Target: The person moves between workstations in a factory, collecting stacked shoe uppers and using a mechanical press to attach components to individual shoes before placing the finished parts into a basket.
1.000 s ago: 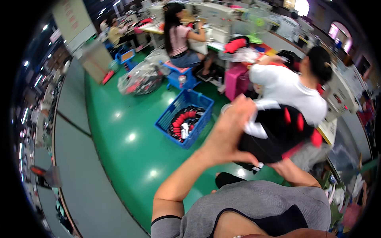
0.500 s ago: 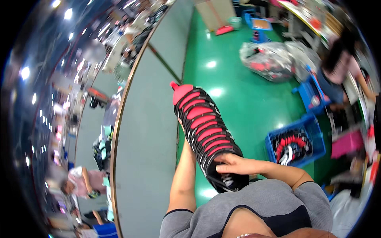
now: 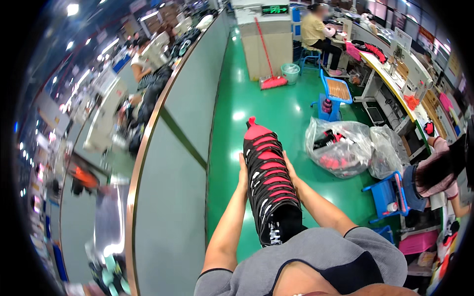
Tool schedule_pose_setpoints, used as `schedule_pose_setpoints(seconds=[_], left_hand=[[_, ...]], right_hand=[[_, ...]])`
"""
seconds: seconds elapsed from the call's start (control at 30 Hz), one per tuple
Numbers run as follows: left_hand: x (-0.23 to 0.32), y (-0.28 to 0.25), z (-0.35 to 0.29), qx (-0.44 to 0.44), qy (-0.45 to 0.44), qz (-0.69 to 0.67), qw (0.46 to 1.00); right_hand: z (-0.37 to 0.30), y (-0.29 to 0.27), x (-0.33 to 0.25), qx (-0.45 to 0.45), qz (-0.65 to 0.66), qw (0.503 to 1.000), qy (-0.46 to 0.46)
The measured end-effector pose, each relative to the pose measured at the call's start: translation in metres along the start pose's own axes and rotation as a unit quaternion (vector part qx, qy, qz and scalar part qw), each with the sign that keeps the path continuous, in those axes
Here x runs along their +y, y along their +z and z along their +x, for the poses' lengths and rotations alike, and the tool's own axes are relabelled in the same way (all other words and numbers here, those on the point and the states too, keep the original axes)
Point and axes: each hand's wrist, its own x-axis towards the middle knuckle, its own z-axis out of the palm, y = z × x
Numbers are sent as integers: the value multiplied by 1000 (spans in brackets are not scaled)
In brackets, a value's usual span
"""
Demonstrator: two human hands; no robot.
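A long stack of nested shoe uppers (image 3: 270, 170), black with pinkish-red linings, stretches away from my chest. Its near end, with white lacing, rests close against my grey shirt. My left hand (image 3: 243, 171) holds the stack along its left side, the fingers partly hidden by it. On the opposite side my right hand (image 3: 290, 170) grips it at about the same distance out, its fingertips also partly covered.
A grey partition (image 3: 173, 197) runs along my left. To the right lie clear bags of uppers (image 3: 340, 153), a blue stool (image 3: 387, 200) and a seated person (image 3: 437, 172) at sewing tables. Ahead are a red broom (image 3: 272, 81), a bin (image 3: 290, 73) and another seated person (image 3: 318, 34).
My right hand has shifted from the stack's near end to its right side, farther out. The stack points straighter ahead. My view has tilted up, and the blue crate has left it.
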Motion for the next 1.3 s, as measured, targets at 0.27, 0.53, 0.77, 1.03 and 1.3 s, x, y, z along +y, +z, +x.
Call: schedule_pose_setpoints(seconds=[0.27,0.53,0.77,1.03,1.3], left_hand=[[190,-64,169,-43,97,269,957],[313,-165,538,104,179,174,963],[475,-137,914,49,189,399,896],[676,-140,1248,188,299,544,762],[825,-173,1566,249,373,565,693]], right_hand=[[356,46,-98,-87,100,991,-6],[762,94,-251,-68,-21,997,0],[1032,52,-498,-69,1,987,-143],[1405,99,-656,-198,114,970,-86],[1768,133,-778,-182,123,973,-73]])
